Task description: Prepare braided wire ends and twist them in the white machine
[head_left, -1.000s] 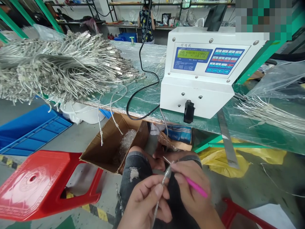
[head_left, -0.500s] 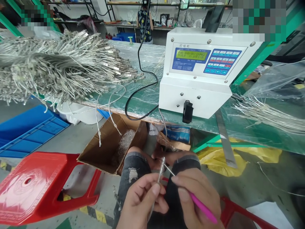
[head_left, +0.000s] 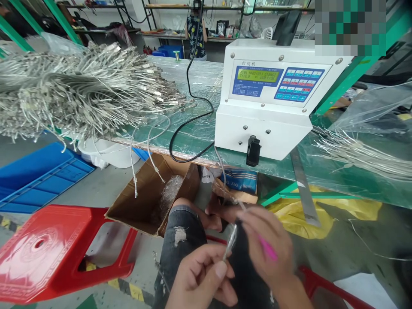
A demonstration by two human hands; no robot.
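Over my lap, my left hand (head_left: 206,274) pinches a thin cable between thumb and fingers. The cable's silvery braided end (head_left: 231,238) points up and away from me. Close on its right, my right hand (head_left: 267,244) is wrapped around a pink-handled pick (head_left: 268,248). Motion blurs this hand somewhat, and the pick's thin metal shaft cannot be made out clearly. Whether its tip touches the braid is also unclear.
A white machine (head_left: 264,103) with display and keypad stands on the green bench (head_left: 199,133). Piled cables (head_left: 96,90) lie left, more wires (head_left: 363,154) right. Below are a cardboard box (head_left: 135,214), red stool (head_left: 41,249) and blue crate (head_left: 41,176). A person (head_left: 196,36) stands behind.
My right hand has moved up and forward with the pick, its shaft no longer clearly visible. My left hand has shifted slightly right, and the braided end looks wider.
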